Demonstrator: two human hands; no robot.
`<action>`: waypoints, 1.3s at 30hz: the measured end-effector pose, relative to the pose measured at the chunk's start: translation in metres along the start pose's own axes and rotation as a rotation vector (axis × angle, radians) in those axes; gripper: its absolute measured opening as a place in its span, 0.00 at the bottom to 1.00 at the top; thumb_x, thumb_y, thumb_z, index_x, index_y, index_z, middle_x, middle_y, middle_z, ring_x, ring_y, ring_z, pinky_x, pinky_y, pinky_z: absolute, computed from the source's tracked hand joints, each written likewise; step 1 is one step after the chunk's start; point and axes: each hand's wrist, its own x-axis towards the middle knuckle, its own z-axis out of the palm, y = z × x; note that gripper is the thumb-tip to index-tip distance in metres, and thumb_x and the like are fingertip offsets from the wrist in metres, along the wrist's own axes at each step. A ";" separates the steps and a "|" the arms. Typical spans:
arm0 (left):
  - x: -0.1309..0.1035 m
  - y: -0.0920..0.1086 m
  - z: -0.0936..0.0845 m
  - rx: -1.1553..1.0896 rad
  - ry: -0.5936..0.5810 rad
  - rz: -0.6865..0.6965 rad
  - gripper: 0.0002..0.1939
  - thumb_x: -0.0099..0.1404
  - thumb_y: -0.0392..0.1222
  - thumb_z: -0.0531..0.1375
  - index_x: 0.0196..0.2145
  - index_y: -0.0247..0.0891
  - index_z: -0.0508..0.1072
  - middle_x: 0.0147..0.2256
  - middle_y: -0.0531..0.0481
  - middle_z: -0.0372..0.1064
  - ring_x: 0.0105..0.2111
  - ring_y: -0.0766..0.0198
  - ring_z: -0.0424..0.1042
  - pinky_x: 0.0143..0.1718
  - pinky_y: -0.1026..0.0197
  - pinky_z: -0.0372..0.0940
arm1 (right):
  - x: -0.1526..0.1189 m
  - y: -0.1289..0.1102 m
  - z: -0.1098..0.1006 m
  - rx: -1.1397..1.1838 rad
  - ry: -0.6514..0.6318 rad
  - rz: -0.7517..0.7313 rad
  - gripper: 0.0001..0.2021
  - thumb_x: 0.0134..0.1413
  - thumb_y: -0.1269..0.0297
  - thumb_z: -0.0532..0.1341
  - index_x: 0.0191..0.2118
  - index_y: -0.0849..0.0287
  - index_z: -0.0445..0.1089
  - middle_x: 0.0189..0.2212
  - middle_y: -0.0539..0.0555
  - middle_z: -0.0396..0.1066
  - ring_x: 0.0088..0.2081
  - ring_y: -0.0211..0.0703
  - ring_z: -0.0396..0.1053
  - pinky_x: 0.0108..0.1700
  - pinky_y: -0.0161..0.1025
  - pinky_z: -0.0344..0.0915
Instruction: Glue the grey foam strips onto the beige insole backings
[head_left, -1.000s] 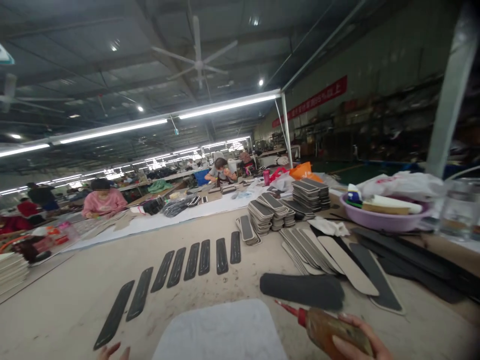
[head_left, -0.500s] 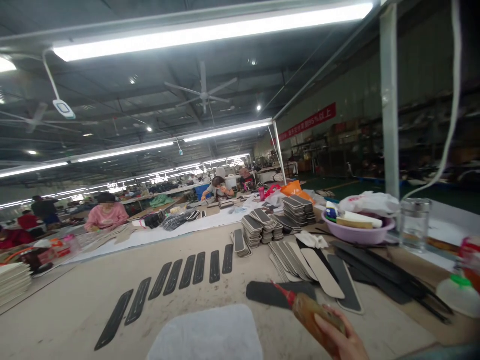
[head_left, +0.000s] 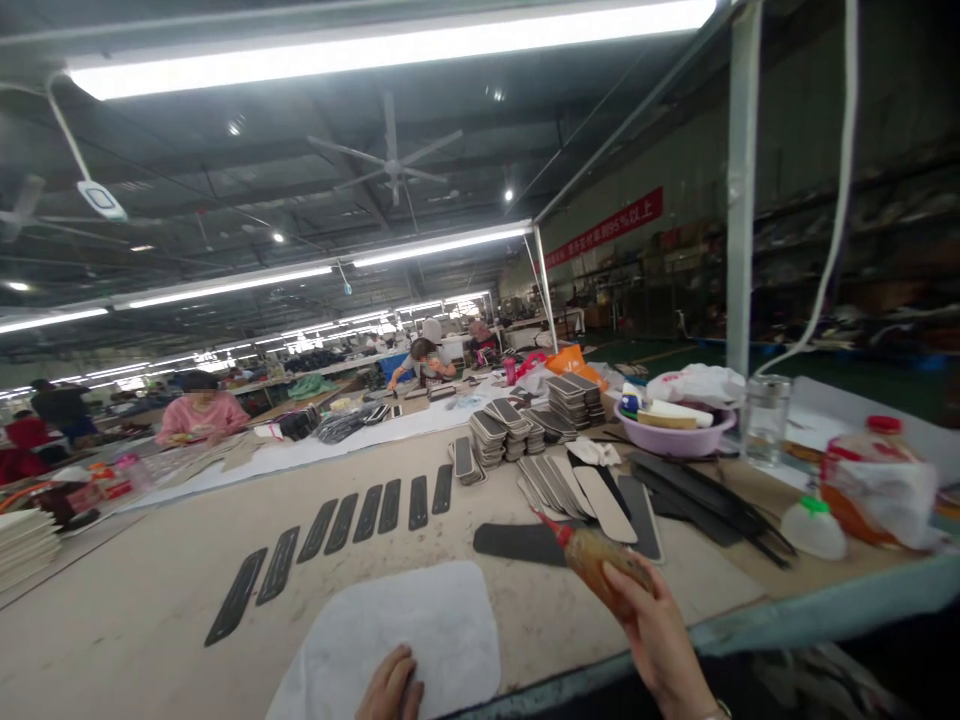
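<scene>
My right hand is wrapped round an amber squeeze glue bottle, its red nozzle tilted up to the left. Just past the nozzle lies a long dark strip on the table. At the bottom, my left hand rests on a white sheet with rounded corners, fingers laid on it and holding nothing. Beyond the sheet, several black rounded pieces with a shiny line round their faces lie in a slanting row. Fanned pale pieces lie near the bottle.
Stacks of dark-faced pieces stand at the back, beside a purple basin. On the right are a glass jar, a white bottle with a green cap and a red-capped jug. A person in pink sits across the table.
The view has shifted, bringing the table's near edge and the red-capped jug further into sight. My left hand has come into view on the white sheet. The glue bottle stays in my right hand.
</scene>
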 end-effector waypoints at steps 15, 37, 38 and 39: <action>0.190 0.043 0.024 -0.099 -0.442 0.005 0.18 0.61 0.43 0.56 0.48 0.38 0.69 0.51 0.42 0.67 0.51 0.55 0.66 0.55 0.50 0.60 | 0.025 -0.002 -0.006 -0.001 0.064 -0.026 0.26 0.32 0.62 0.72 0.41 0.53 0.64 0.37 0.46 0.71 0.38 0.38 0.70 0.34 0.28 0.66; 0.223 0.064 0.043 0.048 -0.348 0.203 0.13 0.65 0.34 0.47 0.34 0.37 0.71 0.34 0.43 0.71 0.36 0.56 0.70 0.40 0.52 0.64 | 0.042 0.004 -0.006 -0.132 0.165 0.073 0.34 0.18 0.56 0.74 0.41 0.54 0.65 0.31 0.49 0.75 0.35 0.48 0.72 0.31 0.33 0.68; 0.215 0.065 0.033 0.072 -0.319 0.201 0.13 0.64 0.34 0.47 0.33 0.37 0.71 0.33 0.44 0.70 0.36 0.56 0.69 0.39 0.51 0.64 | 0.042 0.003 -0.007 -0.125 0.164 0.072 0.35 0.18 0.56 0.74 0.41 0.54 0.65 0.32 0.50 0.75 0.35 0.48 0.72 0.31 0.34 0.68; 0.204 0.065 0.023 0.103 -0.289 0.209 0.11 0.64 0.35 0.48 0.32 0.38 0.70 0.32 0.45 0.70 0.35 0.57 0.69 0.38 0.52 0.64 | 0.041 0.002 -0.007 -0.119 0.164 0.069 0.35 0.17 0.56 0.74 0.40 0.54 0.65 0.32 0.50 0.75 0.36 0.49 0.72 0.31 0.34 0.69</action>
